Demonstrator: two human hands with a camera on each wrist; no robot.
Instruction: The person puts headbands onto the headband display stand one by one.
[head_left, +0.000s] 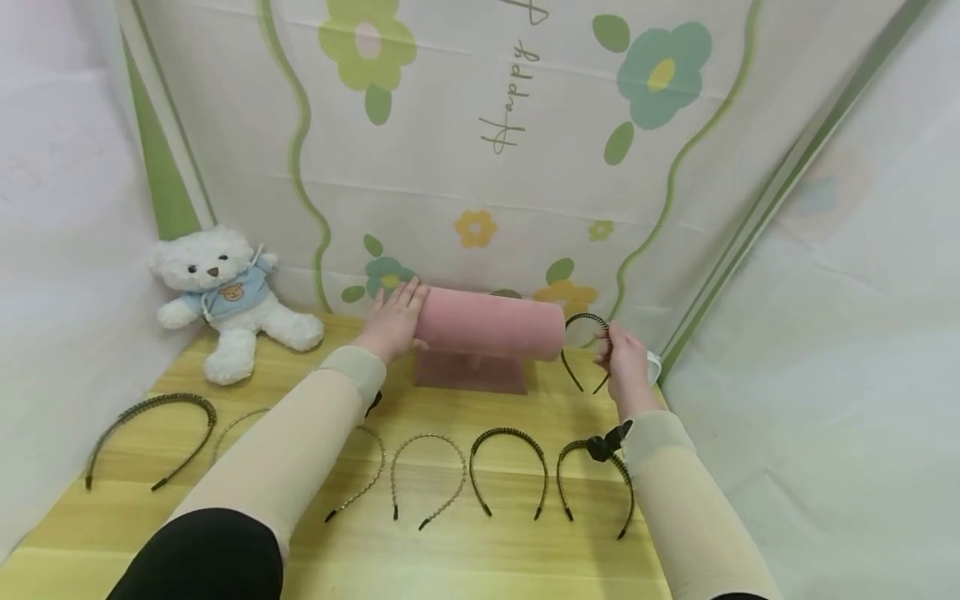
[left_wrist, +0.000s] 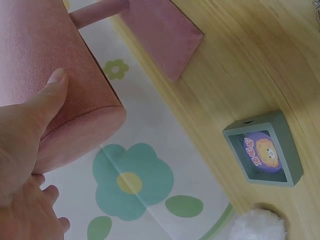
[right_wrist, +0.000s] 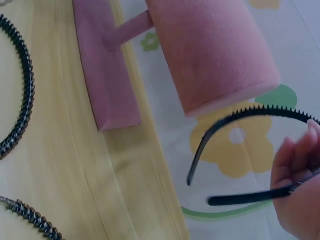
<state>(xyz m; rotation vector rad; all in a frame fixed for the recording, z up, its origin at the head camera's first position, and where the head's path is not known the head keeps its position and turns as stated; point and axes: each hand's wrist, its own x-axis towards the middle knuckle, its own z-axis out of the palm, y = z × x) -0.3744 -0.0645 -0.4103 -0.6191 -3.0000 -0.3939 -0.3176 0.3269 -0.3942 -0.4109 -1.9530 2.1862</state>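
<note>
A padded pink roll on a flat base, a headband stand (head_left: 491,325), stands at the back of the table. My left hand (head_left: 396,321) holds its left end, with the thumb (left_wrist: 52,92) on the roll's side and the other fingers around the far side. By the roll's right end, my right hand (head_left: 627,365) grips a black toothed headband (right_wrist: 260,111) on one side. The headband's two tips point down in the head view. It stands just off the roll's end, with a small gap between them in the right wrist view.
Several headbands lie in a row along the wooden table (head_left: 450,567), among them a dark beaded one (head_left: 508,431) and one with a black bow (head_left: 600,448). A white teddy bear (head_left: 240,296) sits back left. A small green frame (left_wrist: 292,150) stands near the bear.
</note>
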